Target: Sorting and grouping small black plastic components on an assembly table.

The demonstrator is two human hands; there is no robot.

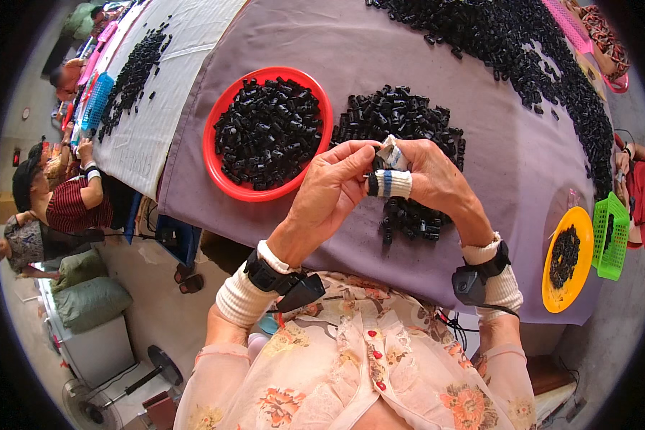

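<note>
My two hands meet over a pile of small black cylindrical parts (401, 115) on the cloth in front of me. My left hand (330, 186) is closed, thumb and fingertips pinched together. Facing it, my right hand (437, 175) is curled shut, its fingertips almost against the left ones. A white knitted cover with a blue stripe (394, 184) wraps one digit of the right hand, and pale wrapping (390, 152) covers another. What the fingertips hold is too small and hidden to make out. Just left of the pile stands a red round tray (211, 154) full of similar black parts.
A large heap of black parts (509, 50) spreads across the far right. At the right edge are a yellow tray (584, 222) with small dark pieces and a green basket (609, 247). Other people, one in a striped top (79, 204), sit at the left, by another white-covered table (150, 129).
</note>
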